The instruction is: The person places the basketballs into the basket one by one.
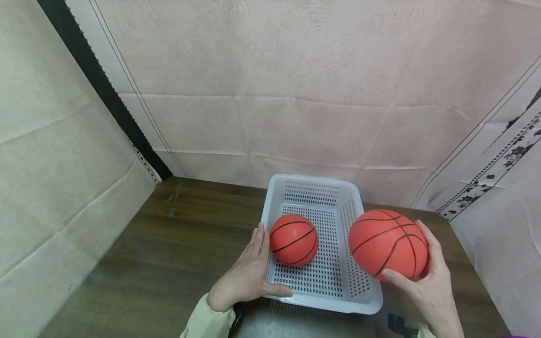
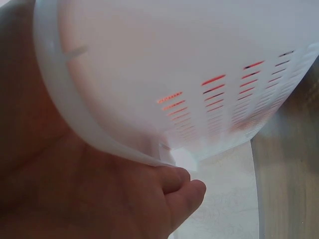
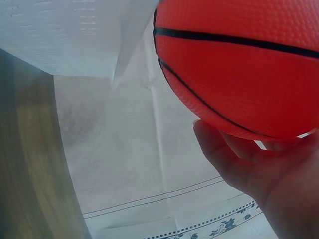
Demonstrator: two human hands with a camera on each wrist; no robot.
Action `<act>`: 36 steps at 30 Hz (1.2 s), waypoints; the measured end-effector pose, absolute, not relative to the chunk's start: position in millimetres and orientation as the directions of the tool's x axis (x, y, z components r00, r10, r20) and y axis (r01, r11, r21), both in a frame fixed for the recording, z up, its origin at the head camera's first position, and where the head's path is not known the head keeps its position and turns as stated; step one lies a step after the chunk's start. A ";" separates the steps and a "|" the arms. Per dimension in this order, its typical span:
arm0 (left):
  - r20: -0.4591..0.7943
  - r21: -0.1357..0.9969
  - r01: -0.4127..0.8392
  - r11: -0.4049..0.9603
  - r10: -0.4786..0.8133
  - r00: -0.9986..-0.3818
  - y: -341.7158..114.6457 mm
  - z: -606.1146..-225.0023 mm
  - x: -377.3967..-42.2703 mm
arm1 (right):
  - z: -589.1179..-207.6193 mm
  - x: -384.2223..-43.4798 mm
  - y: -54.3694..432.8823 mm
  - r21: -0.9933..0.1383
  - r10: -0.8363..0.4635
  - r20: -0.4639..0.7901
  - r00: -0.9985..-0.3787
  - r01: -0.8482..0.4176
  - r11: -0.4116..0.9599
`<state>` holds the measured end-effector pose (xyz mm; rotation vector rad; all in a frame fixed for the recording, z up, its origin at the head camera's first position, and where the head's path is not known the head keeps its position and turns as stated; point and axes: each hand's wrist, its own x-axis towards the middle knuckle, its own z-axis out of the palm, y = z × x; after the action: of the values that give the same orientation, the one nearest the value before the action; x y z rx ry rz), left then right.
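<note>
A white plastic basket (image 1: 314,301) with slotted walls stands on the table. Inside, towards its left wall, lies a small orange-red toy basketball (image 1: 293,240) with black lines. My left hand (image 1: 249,274) rests on the basket's near left corner, its fingers straight along the left rim and the thumb over the front rim. In the left wrist view the basket's wall (image 2: 124,64) fills the upper part, red showing through its slots. My right hand (image 1: 433,281) grips a larger toy basketball (image 1: 389,244), which overlaps the basket's right rim in the head view.
The brown wooden table (image 1: 169,263) extends left of the basket. Behind it hangs a pale cloth (image 1: 296,131), with more cloth along both sides. The right cloth (image 1: 507,225) has a dark floral border. A dark patch (image 1: 399,325) lies near the front edge.
</note>
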<state>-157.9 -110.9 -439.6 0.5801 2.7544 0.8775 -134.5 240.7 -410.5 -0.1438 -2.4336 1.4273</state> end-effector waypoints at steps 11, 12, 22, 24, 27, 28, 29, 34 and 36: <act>-0.061 0.590 0.307 0.747 0.420 -0.905 -110.8 -439.5 -157.5 | -411.9 -134.9 239.8 -0.860 0.224 0.235 -0.946 -0.095 0.501; -0.060 0.589 0.308 0.747 0.421 -0.905 -110.8 -439.6 -157.6 | -411.8 -135.0 239.7 -0.860 0.223 0.236 -0.946 -0.097 0.501; -0.053 0.586 0.317 0.746 0.425 -0.904 -110.9 -439.9 -157.2 | -411.1 -135.1 238.0 -0.862 0.215 0.239 -0.947 -0.105 0.495; -0.052 0.587 0.316 0.745 0.425 -0.904 -111.0 -440.1 -157.1 | -411.3 -135.2 237.6 -0.862 0.214 0.241 -0.947 -0.107 0.496; -0.052 0.588 0.315 0.745 0.424 -0.904 -111.1 -440.3 -157.1 | -411.7 -135.3 237.4 -0.860 0.210 0.247 -0.946 -0.114 0.497; -0.054 0.589 0.314 0.745 0.424 -0.904 -111.1 -440.4 -157.0 | -411.9 -135.4 237.4 -0.859 0.208 0.249 -0.946 -0.117 0.498; -0.055 0.590 0.312 0.745 0.423 -0.904 -111.1 -440.5 -157.1 | -412.0 -135.4 237.3 -0.858 0.207 0.250 -0.946 -0.118 0.499; -0.054 0.591 0.313 0.744 0.424 -0.904 -111.1 -441.1 -157.7 | -412.1 -136.1 236.6 -0.855 0.196 0.256 -0.946 -0.127 0.503; -0.049 0.587 0.319 0.744 0.426 -0.903 -111.1 -441.2 -158.0 | -411.9 -136.3 236.0 -0.859 0.193 0.256 -0.947 -0.131 0.495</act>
<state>-158.0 -111.1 -441.2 0.5952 2.7630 0.8811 -136.3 236.0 -411.9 -0.0519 -2.4245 1.4337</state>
